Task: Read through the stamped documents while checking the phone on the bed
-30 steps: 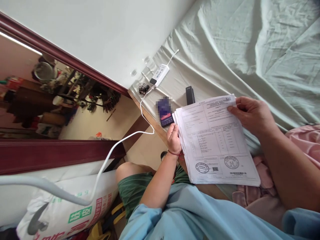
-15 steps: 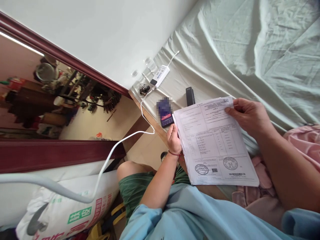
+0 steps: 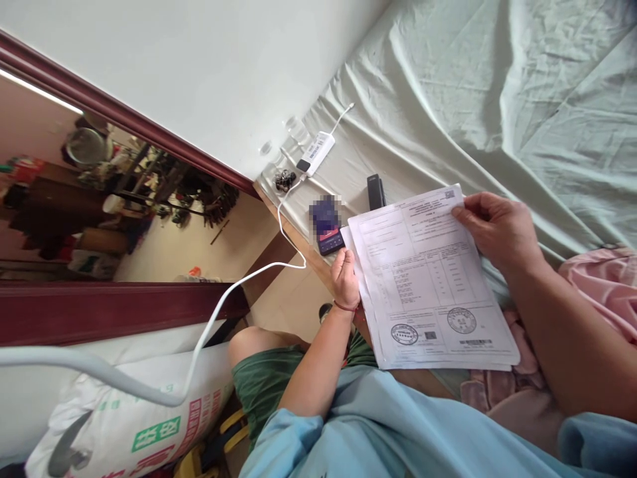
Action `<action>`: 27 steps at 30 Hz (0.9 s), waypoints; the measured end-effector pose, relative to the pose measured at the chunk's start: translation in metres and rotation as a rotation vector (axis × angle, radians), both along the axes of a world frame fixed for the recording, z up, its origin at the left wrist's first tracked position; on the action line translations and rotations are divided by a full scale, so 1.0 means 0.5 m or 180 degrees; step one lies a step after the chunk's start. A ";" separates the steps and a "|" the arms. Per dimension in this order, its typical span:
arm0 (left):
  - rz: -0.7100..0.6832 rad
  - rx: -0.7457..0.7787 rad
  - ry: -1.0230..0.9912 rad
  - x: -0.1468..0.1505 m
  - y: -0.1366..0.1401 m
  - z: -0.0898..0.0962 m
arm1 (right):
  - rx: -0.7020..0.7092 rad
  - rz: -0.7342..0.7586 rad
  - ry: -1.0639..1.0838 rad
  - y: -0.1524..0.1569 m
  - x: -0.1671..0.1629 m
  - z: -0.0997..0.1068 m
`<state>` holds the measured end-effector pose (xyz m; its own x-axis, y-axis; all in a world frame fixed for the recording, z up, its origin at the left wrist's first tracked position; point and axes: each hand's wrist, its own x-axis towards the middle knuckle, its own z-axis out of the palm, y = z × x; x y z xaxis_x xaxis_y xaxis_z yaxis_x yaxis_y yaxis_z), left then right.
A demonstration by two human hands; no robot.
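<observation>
A stack of printed paper sheets (image 3: pixel 428 279) with tables and round stamps lies over my lap. My right hand (image 3: pixel 495 229) pinches the top right corner of the stack. My left hand (image 3: pixel 346 279) grips the stack's left edge, just below a dark phone (image 3: pixel 326 224) that rests on the bed's edge. A red band circles my left wrist.
A pale green bedsheet (image 3: pixel 472 99) covers the bed. On it lie a black rectangular device (image 3: pixel 375 191), a white power strip (image 3: pixel 314 151) with a white cable (image 3: pixel 239 285), and small glasses (image 3: pixel 294 127). A printed sack (image 3: pixel 129 418) stands low left. Pink cloth (image 3: pixel 597 285) sits right.
The sheets shifted slightly in my hands and now sit squared in a neater stack. Both hands keep their hold.
</observation>
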<state>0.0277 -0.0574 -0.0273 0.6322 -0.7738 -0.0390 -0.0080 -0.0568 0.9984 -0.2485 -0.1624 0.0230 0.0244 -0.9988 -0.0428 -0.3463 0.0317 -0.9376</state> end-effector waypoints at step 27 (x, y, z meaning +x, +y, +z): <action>-0.0294 -0.0328 0.0461 -0.019 -0.001 0.022 | 0.0130 0.0420 -0.0272 0.011 0.016 0.013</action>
<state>0.0182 -0.0578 -0.0162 0.5518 -0.8329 -0.0420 0.1358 0.0401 0.9899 -0.2406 -0.1571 0.0296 0.1606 -0.9841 -0.0754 -0.2689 0.0298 -0.9627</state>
